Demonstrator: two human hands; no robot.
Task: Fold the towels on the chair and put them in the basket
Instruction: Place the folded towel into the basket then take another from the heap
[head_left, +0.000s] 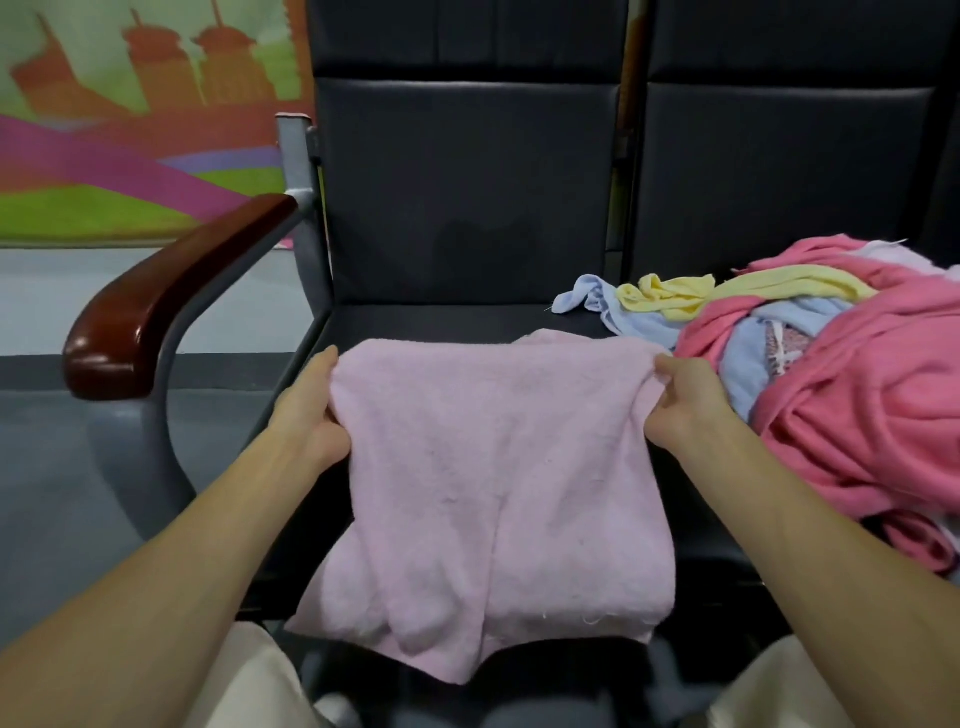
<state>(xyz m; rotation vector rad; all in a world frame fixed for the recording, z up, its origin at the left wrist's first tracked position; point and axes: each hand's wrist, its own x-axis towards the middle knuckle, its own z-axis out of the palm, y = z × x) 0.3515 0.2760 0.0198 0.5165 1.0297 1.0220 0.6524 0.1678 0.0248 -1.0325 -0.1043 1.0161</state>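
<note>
Pink towel (493, 493), corners gripped by outstretched left hand (311, 410) and right hand (680, 400).

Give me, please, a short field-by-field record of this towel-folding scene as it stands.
held item: pale pink towel, spread between both hands, lower edge hanging past the seat front
left hand: grips the towel's upper left corner
right hand: pinches the towel's upper right corner
chair: black padded seat, wooden armrest on its left
unfolded pile: bright pink, blue and yellow towels heaped on the next seat to the right
basket: not in view
</note>
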